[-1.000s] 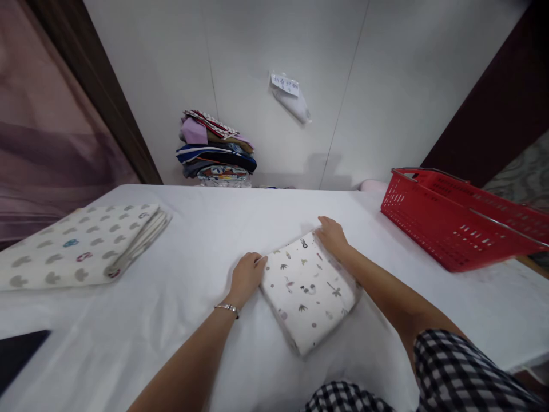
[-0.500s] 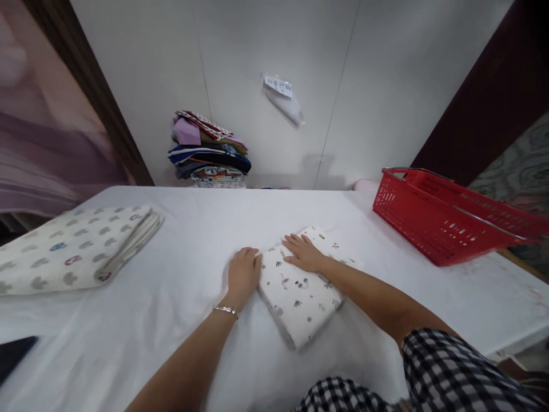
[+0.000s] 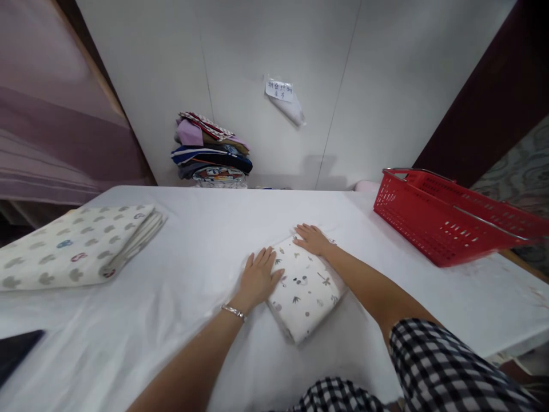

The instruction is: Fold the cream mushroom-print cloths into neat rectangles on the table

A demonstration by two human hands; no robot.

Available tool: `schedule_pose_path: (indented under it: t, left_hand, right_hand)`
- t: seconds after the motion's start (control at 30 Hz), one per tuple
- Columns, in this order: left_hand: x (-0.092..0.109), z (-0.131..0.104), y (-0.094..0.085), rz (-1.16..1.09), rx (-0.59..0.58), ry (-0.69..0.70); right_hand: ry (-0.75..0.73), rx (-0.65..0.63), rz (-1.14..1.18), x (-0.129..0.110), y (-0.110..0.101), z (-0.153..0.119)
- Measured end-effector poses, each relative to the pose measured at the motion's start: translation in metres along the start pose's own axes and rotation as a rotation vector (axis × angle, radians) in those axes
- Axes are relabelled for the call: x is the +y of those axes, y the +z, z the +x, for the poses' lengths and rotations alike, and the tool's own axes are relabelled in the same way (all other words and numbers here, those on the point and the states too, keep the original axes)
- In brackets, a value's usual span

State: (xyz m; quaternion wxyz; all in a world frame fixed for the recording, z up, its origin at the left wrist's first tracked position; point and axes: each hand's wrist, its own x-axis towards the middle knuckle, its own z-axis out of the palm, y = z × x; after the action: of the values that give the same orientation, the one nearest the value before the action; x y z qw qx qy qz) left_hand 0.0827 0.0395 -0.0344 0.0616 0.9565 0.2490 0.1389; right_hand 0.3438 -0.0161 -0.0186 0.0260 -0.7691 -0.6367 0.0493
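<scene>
A folded white cloth (image 3: 305,292) with small grey plant and dot prints lies at an angle on the white-covered table (image 3: 193,240). My left hand (image 3: 259,277), a silver bracelet at its wrist, rests flat on the cloth's left edge with fingers spread. Across the cloth's far corner lies my right hand (image 3: 313,239), palm down and fingers stretched out. Neither hand grips the fabric. Part of the far edge is hidden under the right hand and forearm.
A larger folded cloth (image 3: 81,246) with mushroom-like prints lies at the left. The red plastic basket (image 3: 446,217) stands on the right side. Behind the table is a stack of folded fabrics (image 3: 212,151). A dark flat object (image 3: 17,352) sits at the near left.
My left hand has moved right and onto the cloth's top, its fingers now spread. The right hand has slid slightly away from me toward the far corner, which now looks tucked in.
</scene>
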Motion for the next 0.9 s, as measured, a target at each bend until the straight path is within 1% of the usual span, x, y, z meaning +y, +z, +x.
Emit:
schedule_pose_path:
  t: [0.13, 0.27, 0.33, 0.4, 0.5, 0.57, 0.63, 0.73, 0.8, 0.9]
  left_hand:
    - [0.001, 0.001, -0.002, 0.01, -0.017, -0.008]
    - [0.002, 0.001, -0.002, 0.008, -0.032, -0.011]
    - [0.002, 0.001, -0.002, 0.0, -0.028, -0.01]
    - [0.002, 0.001, -0.002, -0.007, -0.024, -0.006]
    - [0.002, 0.002, -0.002, -0.01, -0.026, -0.009]
    - [0.002, 0.003, -0.002, -0.008, -0.036, -0.015]
    - [0.003, 0.003, -0.002, -0.006, -0.041, -0.016]
    - [0.003, 0.003, -0.003, -0.01, -0.043, -0.018]
    - [0.002, 0.003, -0.003, -0.022, -0.053, -0.025]
    - [0.002, 0.003, -0.002, -0.039, -0.059, -0.026]
  right_hand:
    - [-0.011, 0.011, 0.024, -0.001, 0.002, 0.003]
    - [0.036, -0.032, 0.096, -0.004, -0.01, 0.0]
    - [0.081, -0.005, 0.121, 0.0, -0.017, -0.006]
    - [0.125, 0.038, 0.095, 0.007, -0.018, -0.016]
    - [0.153, 0.022, 0.036, 0.018, -0.01, -0.03]
    - [0.143, 0.007, 0.029, 0.023, -0.005, -0.033]
    - [0.136, 0.002, 0.039, 0.022, -0.006, -0.033]
    - [0.166, -0.009, 0.047, 0.015, -0.014, -0.038]
    - [0.201, 0.033, 0.017, 0.01, -0.017, -0.05]
    - [0.239, 0.072, -0.012, 0.009, -0.013, -0.071]
